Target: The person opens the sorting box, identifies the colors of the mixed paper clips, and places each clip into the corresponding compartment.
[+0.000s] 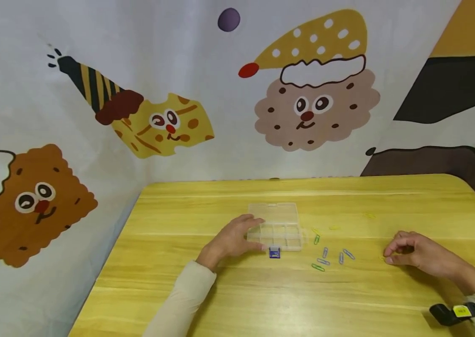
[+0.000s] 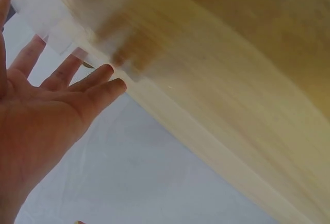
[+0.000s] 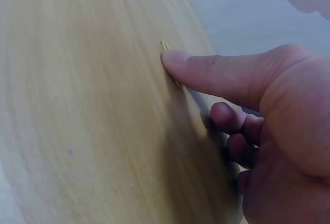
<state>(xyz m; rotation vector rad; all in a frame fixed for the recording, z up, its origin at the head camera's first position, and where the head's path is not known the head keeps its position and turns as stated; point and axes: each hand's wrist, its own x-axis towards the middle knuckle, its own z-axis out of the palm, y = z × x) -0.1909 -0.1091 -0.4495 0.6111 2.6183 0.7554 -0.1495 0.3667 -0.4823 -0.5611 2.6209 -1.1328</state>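
Observation:
A clear plastic compartment box [image 1: 280, 242] lies on the table with its lid [image 1: 279, 213] folded back. My left hand [image 1: 234, 235] holds it at its left side, thumb by the front edge and index finger by the lid; in the left wrist view the other fingers [image 2: 98, 92] stretch out loosely. To the right, my right hand [image 1: 419, 255] pinches a yellow paper clip [image 3: 164, 45] between thumb and a finger hidden behind it, close to the tabletop. Between the hands lie several blue paper clips [image 1: 341, 258], two green paper clips [image 1: 317, 267] and a few yellow paper clips [image 1: 333, 228].
A small dark blue piece [image 1: 274, 253] sits at the box's front edge. Another yellow clip [image 1: 370, 216] lies toward the back of the wooden table [image 1: 237, 299]. Behind the table hangs a cartoon-printed cloth [image 1: 220, 164].

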